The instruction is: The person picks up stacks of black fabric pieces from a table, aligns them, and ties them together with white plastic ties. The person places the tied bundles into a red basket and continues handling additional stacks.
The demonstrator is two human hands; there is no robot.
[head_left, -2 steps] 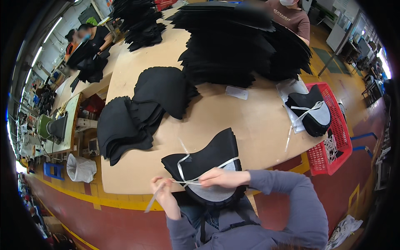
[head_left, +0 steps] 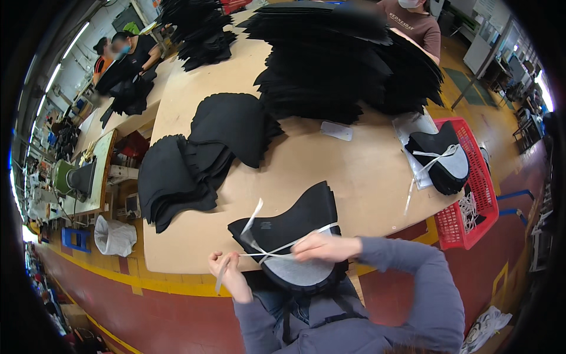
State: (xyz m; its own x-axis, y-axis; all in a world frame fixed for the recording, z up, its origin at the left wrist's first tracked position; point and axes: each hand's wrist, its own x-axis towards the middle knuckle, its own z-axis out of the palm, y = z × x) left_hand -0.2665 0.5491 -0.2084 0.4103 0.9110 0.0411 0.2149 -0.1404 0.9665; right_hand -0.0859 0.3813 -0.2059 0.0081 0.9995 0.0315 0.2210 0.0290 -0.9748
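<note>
A bundle of black shaped fabric pieces [head_left: 298,212] lies at the table's near edge, its rounded end with a light grey panel [head_left: 300,272] towards me. White ribbon [head_left: 272,255] runs round the bundle and crosses on top. My left hand [head_left: 233,278], left of the bundle, pinches one length of it, with a loose tail hanging below the fingers. Over the grey panel, my right hand [head_left: 325,246] is closed on the other length, pulled taut between the hands. Another loose tail [head_left: 253,218] stands up above the crossing.
Black pieces [head_left: 177,177] lie loosely piled at left; tall black stacks [head_left: 324,65] stand at the back. A tied bundle [head_left: 436,159] rests on the right, by a red basket [head_left: 466,218] holding white ribbons. Co-workers [head_left: 415,26] are beyond the table. A white sack [head_left: 115,236] stands left.
My right hand has moved a little to the right and my left slightly to the left, drawing the ribbon further apart. The loose tail above the crossing has swung up.
</note>
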